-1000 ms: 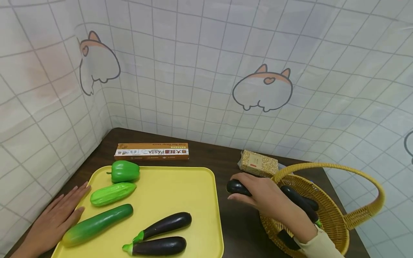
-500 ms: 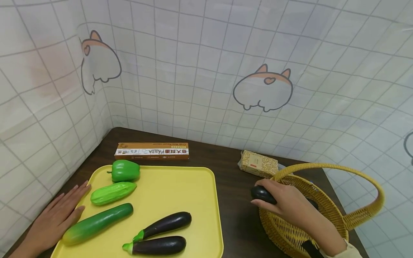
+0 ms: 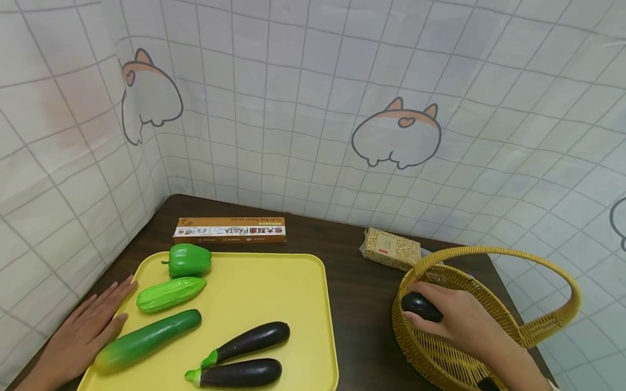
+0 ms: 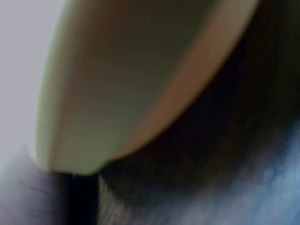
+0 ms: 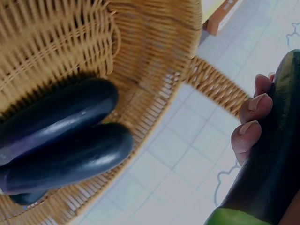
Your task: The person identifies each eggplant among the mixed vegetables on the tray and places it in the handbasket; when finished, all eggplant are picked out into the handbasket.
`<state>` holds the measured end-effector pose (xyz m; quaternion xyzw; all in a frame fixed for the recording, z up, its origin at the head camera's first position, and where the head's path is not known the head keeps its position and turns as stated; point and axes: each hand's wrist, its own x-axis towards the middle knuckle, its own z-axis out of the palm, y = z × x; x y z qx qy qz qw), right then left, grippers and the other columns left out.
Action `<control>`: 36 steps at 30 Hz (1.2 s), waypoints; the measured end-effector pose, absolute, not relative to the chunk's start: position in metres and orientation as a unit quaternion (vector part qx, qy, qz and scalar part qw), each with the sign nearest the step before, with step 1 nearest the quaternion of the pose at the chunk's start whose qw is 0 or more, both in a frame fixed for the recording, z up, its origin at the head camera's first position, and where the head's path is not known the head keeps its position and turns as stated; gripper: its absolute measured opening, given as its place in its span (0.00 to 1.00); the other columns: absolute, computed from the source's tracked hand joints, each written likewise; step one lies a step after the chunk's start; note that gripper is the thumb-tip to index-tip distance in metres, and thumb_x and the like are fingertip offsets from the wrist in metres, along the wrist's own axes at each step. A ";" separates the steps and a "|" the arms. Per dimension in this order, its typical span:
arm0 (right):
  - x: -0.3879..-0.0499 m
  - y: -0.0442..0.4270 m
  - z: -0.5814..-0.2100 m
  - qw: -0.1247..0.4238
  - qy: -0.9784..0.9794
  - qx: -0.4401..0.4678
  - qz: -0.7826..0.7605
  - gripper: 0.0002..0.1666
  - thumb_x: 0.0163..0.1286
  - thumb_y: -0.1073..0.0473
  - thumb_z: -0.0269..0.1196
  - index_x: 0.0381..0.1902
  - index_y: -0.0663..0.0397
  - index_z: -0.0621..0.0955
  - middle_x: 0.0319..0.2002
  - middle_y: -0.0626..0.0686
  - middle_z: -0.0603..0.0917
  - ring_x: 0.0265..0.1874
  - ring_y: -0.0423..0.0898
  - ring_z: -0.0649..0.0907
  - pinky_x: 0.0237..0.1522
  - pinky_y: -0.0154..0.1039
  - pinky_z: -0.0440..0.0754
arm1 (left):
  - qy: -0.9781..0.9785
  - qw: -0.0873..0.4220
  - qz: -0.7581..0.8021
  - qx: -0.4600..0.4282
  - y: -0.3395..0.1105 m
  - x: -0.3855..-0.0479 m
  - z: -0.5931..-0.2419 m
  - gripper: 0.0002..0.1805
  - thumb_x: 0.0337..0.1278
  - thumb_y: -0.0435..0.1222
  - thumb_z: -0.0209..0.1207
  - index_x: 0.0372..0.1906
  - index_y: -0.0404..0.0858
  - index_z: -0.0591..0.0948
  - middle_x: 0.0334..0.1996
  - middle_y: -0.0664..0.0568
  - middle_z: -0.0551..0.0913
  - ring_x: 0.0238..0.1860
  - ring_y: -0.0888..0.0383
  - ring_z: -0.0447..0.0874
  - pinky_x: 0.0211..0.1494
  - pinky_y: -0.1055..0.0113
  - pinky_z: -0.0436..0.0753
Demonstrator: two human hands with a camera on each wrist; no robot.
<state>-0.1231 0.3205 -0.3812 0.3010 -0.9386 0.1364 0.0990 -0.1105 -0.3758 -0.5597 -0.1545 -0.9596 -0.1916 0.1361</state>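
Observation:
My right hand [image 3: 464, 317] grips an eggplant [image 3: 421, 306] over the left part of the wicker basket [image 3: 408, 347]. In the right wrist view, curled fingers [image 5: 251, 119] wrap the held eggplant, its green cap at the bottom. Two eggplants [image 5: 93, 152] lie side by side in the basket, with part of another dark one under them. My left hand [image 3: 88, 328] rests flat at the left edge of the yellow tray [image 3: 269, 288]. On that tray lie a green pepper [image 3: 191, 260], a light green ridged vegetable [image 3: 171, 294], a long green vegetable [image 3: 149, 340] and two eggplants [image 3: 254, 339].
A pasta box [image 3: 230, 230] lies behind the tray on the dark table [image 3: 323, 233]. Behind the basket is a bag of yellow grains [image 3: 391, 248]. The basket's tall handle [image 3: 513, 254] arches up at the right. The left wrist view is blurred.
My right hand has carried the eggplant rightward, from the table between tray and basket to over the basket. The left hand and the vegetables on the tray have stayed in place.

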 end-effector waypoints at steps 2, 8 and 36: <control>-0.123 0.327 -0.383 0.107 -0.939 0.297 0.136 0.17 0.70 0.47 0.75 0.53 0.39 0.83 0.37 0.35 0.84 0.24 0.27 0.75 0.20 0.31 0.74 | -0.960 0.135 -0.193 -0.154 -0.376 -0.110 -0.560 0.37 0.83 0.42 0.55 0.87 0.50 0.54 0.85 0.55 0.51 0.83 0.64 0.36 0.78 0.71 0.28; -0.128 0.349 -0.387 0.114 -0.947 0.274 0.121 0.16 0.70 0.49 0.75 0.51 0.42 0.82 0.30 0.33 0.79 0.19 0.27 0.71 0.17 0.30 0.71 | -0.959 0.137 -0.196 -0.155 -0.376 -0.109 -0.559 0.37 0.83 0.42 0.55 0.87 0.50 0.55 0.85 0.55 0.52 0.82 0.65 0.37 0.78 0.72 0.29; -0.178 0.393 -0.419 0.054 -0.978 0.192 0.065 0.18 0.77 0.39 0.67 0.45 0.45 0.78 0.24 0.40 0.70 0.18 0.38 0.68 0.17 0.39 0.66 | -0.961 0.123 -0.201 -0.143 -0.377 -0.109 -0.561 0.37 0.84 0.43 0.54 0.88 0.50 0.54 0.85 0.54 0.52 0.82 0.65 0.36 0.79 0.68 0.27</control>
